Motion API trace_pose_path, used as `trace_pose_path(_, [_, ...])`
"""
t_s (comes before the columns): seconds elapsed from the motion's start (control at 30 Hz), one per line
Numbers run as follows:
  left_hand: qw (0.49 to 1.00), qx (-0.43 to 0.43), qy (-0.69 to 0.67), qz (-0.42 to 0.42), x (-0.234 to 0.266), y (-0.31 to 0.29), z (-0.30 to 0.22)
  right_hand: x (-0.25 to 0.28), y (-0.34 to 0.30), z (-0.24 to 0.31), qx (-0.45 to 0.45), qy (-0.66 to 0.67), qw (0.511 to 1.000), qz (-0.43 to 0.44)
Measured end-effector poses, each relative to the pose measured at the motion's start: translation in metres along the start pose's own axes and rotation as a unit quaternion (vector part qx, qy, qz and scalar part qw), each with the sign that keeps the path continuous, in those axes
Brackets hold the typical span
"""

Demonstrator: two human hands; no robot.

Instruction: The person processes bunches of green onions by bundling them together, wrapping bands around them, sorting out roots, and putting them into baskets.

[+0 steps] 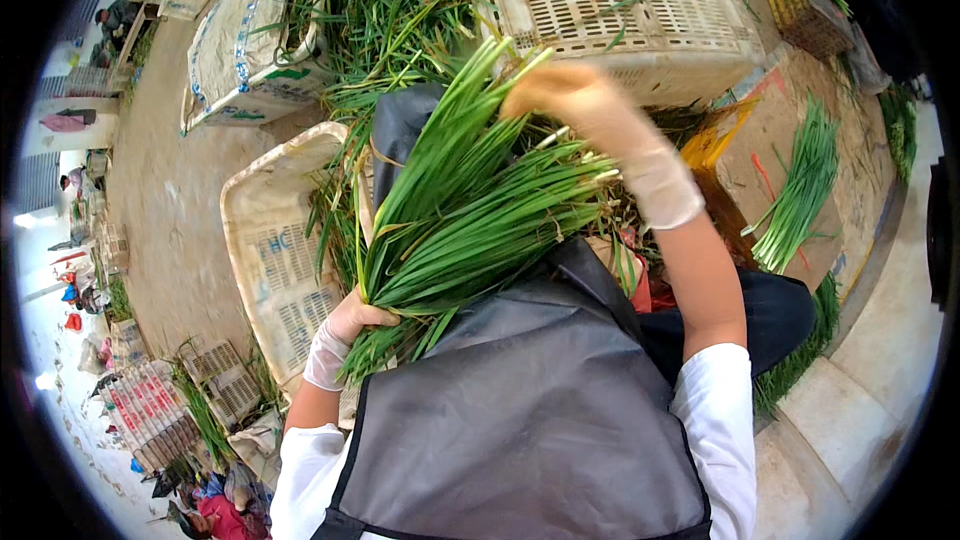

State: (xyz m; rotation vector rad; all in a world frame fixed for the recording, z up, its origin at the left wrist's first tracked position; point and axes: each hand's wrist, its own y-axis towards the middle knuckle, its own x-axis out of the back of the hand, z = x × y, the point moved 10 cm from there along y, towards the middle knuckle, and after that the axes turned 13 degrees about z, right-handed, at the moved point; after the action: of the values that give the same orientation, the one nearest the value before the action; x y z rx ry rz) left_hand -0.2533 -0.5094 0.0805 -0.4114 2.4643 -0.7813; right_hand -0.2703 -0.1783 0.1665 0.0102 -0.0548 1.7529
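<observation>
My left hand [358,325], in a thin pale glove, is closed round the leafy end of a big bunch of garlic chives [480,230]. The bunch lies across my lap and splits into two fans, with the pale stem ends pointing up and to the right. Against the stem ends of the upper fan is my right hand [560,95], also gloved. Motion smears its fingers, so whether they pinch a stem cannot be told. Under both arms a dark grey apron [520,420] covers my front.
A whitish plastic crate [285,270] stands to my left; another slotted crate [620,25] lies ahead. Loose greens [385,15] are heaped beyond my lap. A separate bundle of chives [800,185] rests on a board at right. Other people and more crates [150,410] appear far left.
</observation>
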Motion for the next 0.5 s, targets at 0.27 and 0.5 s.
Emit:
trace_pose_path(0.27, [0.971, 0.046, -0.230, 0.053, 0.000, 0.010, 0.038, 0.080, -0.093, -0.073, -0.106, 0.087, 0.981, -0.134])
trace_pose_path(0.5, [0.932, 0.010, -0.354, 0.071, -0.022, 0.031, 0.058, 0.024, -0.045, -0.022, -0.052, 0.107, 0.987, -0.110])
